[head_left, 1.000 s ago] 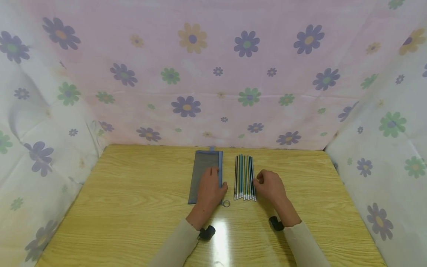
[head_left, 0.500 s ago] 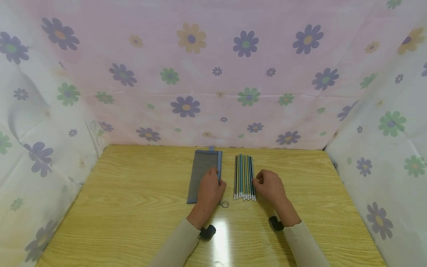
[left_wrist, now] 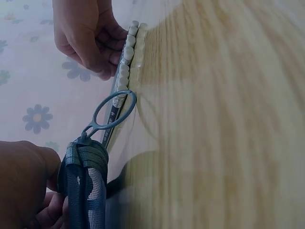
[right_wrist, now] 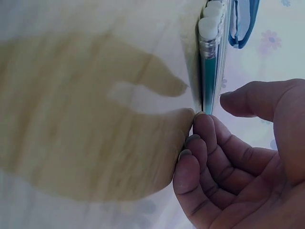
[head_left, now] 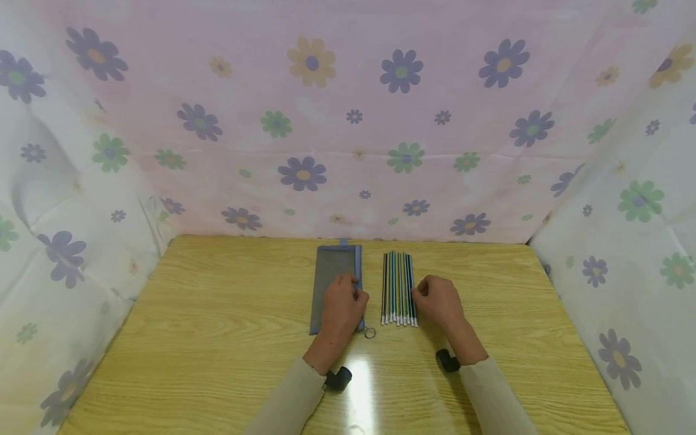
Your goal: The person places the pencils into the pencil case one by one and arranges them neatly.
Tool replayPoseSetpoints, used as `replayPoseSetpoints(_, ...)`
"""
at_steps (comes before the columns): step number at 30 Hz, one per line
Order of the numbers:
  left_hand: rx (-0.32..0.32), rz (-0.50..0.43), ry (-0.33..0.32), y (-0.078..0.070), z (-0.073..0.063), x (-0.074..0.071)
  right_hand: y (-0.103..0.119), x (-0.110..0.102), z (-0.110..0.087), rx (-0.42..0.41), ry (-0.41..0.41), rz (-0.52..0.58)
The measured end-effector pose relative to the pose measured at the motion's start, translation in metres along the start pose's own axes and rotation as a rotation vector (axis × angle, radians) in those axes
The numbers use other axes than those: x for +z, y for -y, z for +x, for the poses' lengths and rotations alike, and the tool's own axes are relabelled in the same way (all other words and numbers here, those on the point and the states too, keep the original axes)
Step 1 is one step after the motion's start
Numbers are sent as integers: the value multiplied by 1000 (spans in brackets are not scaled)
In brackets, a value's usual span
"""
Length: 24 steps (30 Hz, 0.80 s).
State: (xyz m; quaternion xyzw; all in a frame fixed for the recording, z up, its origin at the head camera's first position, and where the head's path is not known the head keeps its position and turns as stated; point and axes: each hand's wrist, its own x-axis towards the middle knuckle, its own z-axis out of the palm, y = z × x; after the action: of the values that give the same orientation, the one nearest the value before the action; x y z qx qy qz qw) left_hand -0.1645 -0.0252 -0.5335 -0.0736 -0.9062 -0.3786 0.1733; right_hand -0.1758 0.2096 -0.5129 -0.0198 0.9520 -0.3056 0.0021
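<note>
A grey-blue mesh zip pouch lies flat left of centre in the head view, its round pull ring at the near end. My left hand grips the pouch by its right, zipped edge; the left wrist view shows fingers beside and under the raised edge. To the right, several striped pencils lie side by side, white erasers toward me. My right hand is at their right side. Its bent fingertips touch the table at the outermost pencil, and its thumb stays apart.
The wood-grain table reaches to a flower-printed cloth at the back, with more cloth at both sides. A narrow strip of tabletop separates the pouch from the pencils. Black wrist cameras sit on both wrists.
The pouch's near end swung slightly left, then back to the right, with my left hand on it. My left thumb and fingers shifted a little. The right hand and pencils stayed nearly still.
</note>
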Motion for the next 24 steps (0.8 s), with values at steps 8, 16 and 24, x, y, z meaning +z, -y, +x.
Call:
replayPoseSetpoints(8, 14, -48, -38, 5, 0, 0, 3, -1, 6, 32, -1, -19)
replayPoseSetpoints(16, 9, -102, -52, 7, 0, -1, 9, -1, 9, 123, 49, 15)
replayPoseSetpoints(24, 5, -123, -68, 9, -1, 0, 12, 4, 15, 241, 38, -1)
